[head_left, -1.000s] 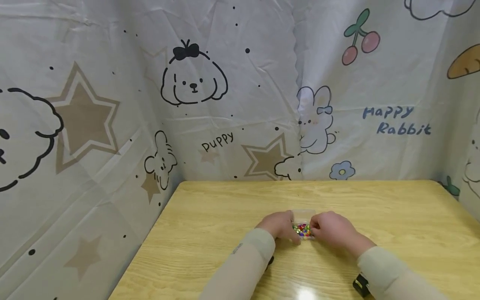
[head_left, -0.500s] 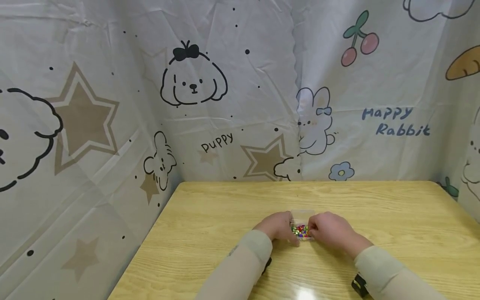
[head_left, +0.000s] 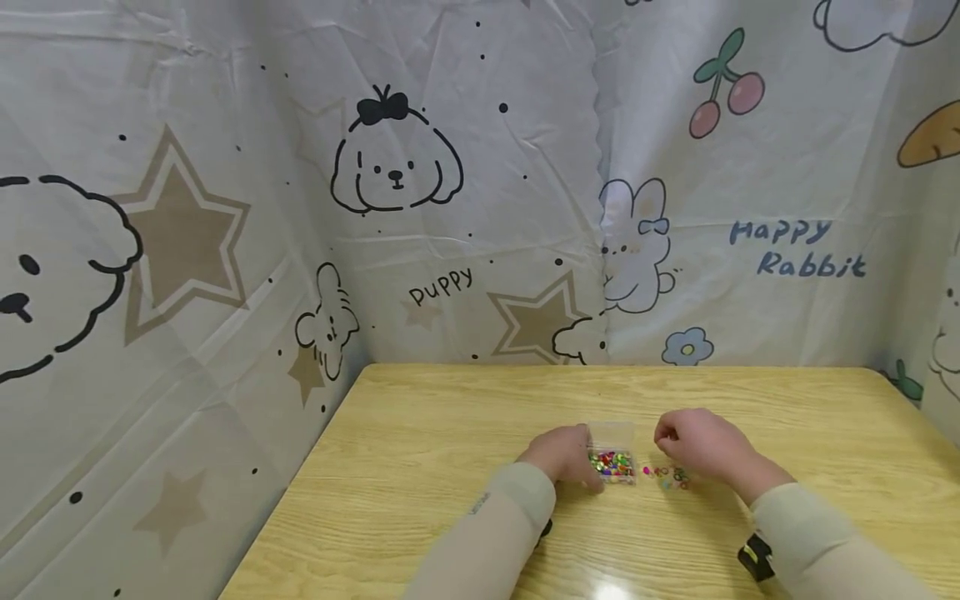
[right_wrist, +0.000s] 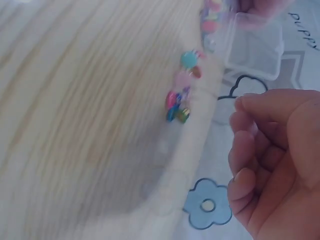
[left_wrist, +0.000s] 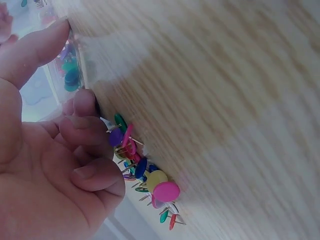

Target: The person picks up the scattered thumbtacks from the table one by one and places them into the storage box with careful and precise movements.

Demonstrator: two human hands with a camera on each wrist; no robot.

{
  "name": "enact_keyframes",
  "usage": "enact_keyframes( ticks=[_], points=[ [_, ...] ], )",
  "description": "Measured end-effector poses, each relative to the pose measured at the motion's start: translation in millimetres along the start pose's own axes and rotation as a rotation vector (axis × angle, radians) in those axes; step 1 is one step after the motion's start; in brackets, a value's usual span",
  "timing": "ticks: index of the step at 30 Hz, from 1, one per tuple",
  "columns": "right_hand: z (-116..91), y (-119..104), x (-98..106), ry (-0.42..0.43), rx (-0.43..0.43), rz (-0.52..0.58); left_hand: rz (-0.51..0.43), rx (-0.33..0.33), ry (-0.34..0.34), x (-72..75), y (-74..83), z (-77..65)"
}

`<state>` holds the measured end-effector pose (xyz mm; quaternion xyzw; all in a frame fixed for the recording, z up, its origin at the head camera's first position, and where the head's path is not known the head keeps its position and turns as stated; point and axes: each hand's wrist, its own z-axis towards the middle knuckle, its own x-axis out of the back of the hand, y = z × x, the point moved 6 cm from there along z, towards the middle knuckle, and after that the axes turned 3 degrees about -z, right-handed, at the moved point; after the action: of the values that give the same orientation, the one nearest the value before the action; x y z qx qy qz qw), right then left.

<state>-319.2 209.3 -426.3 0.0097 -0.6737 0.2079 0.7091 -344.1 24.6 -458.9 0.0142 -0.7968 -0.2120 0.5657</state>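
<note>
A clear plastic box (head_left: 612, 479), its lid (head_left: 613, 432) raised at the back, holds many colourful thumbtacks (head_left: 612, 463). My left hand (head_left: 564, 455) grips the box's left side, thumb in front and fingers behind. The left wrist view shows a heap of loose thumbtacks (left_wrist: 145, 170) just beyond those curled fingers; my hand hides it in the head view. My right hand (head_left: 708, 443) is above the table, right of the box, its fingers curled toward the thumb with nothing visible between them. Under and in front of it lie several loose thumbtacks (head_left: 666, 477).
The wood-grain table (head_left: 450, 417) ends at a white printed cloth (head_left: 450, 167) behind and on both sides. Black straps (head_left: 756, 557) with cameras sit at my sleeves.
My right hand has left the box and moved right, exposing the tacks inside and the loose ones beside the box. The left hand keeps its grip. The head view has shifted slightly.
</note>
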Motion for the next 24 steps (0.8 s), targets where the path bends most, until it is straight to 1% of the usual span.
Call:
enact_keyframes(
  ticks=[3,8,12,17,24],
  points=[
    [-1.5,8.4,-5.1,-0.037,-0.020,-0.007,0.005,0.004,0.002,-1.5,-0.1,0.9],
    [-2.7,14.0,-16.1,-0.087,-0.050,-0.007,-0.001,-0.001,0.003,-1.2,0.6,-0.3],
    [-1.9,12.9,-20.7,-0.089,-0.046,-0.022,-0.007,-0.003,0.002,-0.7,1.1,-0.7],
    [-1.6,8.7,-26.1,-0.100,-0.028,-0.060,-0.020,0.010,-0.004,-1.8,0.3,-1.5],
    [-0.8,8.4,-26.7,-0.088,-0.036,-0.099,-0.018,0.018,0.003,-0.2,0.7,-1.7]
  ],
)
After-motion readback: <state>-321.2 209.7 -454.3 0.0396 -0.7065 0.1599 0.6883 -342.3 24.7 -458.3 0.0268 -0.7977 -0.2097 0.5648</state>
